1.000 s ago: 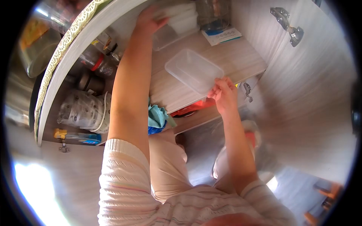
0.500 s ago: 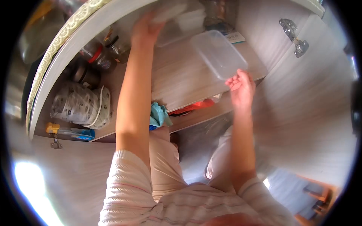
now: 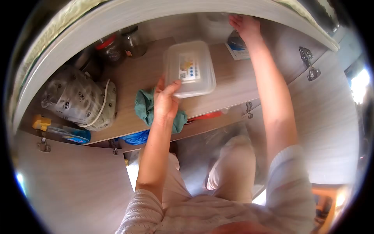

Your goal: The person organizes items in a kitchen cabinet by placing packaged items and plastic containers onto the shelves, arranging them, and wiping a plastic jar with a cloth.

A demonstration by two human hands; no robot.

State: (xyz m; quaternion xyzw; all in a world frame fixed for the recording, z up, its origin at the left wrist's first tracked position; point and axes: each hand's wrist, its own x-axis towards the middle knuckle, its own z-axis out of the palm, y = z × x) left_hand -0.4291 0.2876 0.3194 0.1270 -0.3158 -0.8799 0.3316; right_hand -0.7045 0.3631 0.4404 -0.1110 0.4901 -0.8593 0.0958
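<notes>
A clear plastic food container [image 3: 202,84] with a printed label is gripped at its near left corner by my left hand [image 3: 166,102], thumb on top. It is held over the cabinet shelf [image 3: 237,80]. Deep at the back right, my right hand [image 3: 246,28] has its fingers bent inward; whatever they grip is hidden or too faint to name. Translucent plastic [image 3: 214,27] shows just left of those fingers. Below them lies a blue-and-white printed card [image 3: 238,52]. A green cloth [image 3: 144,105] hangs over the shelf edge beside my left wrist.
On the left stand a bag-wrapped bundle [image 3: 78,101], a bottle with a yellow top [image 3: 62,130] and a red-lidded jar [image 3: 111,50]. The cabinet's upper edge [image 3: 175,17] arches above my hands. Open doors [image 3: 327,117] flank me. A blue bag [image 3: 134,138] lies below.
My left hand has come down from the back and now holds the labelled container. My right hand has left the container near the shelf's right front and moved up to the back right.
</notes>
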